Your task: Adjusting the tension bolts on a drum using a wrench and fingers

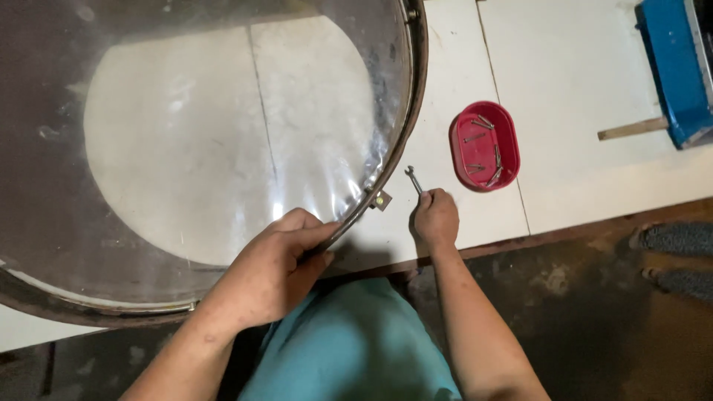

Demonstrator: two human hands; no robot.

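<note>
A big round drum [186, 148] fills the left part of the view, lying flat on a white bench [564, 67]. Its clear plastic skin [223, 134] is stretched over the top, and the pale bench surface shows through it as a bright disc, with a dark band around the edge. A rusty metal hoop [405, 126] runs around the rim, and a second stretch of the rim curves along the bottom left, near the bench edge.

The left hand [275, 271] is at the near right side of the drum. Its fingers are curled over the hoop and its thumb presses on top, so it is clenched on the rim. Just right of that hand a small metal lug [381, 199] sticks out from the hoop.

Next to the lug is the right hand [436, 217], resting on the bench near its front edge. It is closed around the lower end of a small wrench [413, 178], whose open-jawed head points up and to the left, just beside the hoop but not touching it as far as can be seen.

Further right, near the wrench, an oval red tray [484, 146] sits on the bench with several bolts [486, 152] lying loose in it. At the far right top corner stands a blue box [677, 67], and a wooden stick [633, 129] pokes out from under it. Below the bench edge lies a dark floor [594, 312], and the person's teal shirt [349, 349] shows at bottom centre.
</note>
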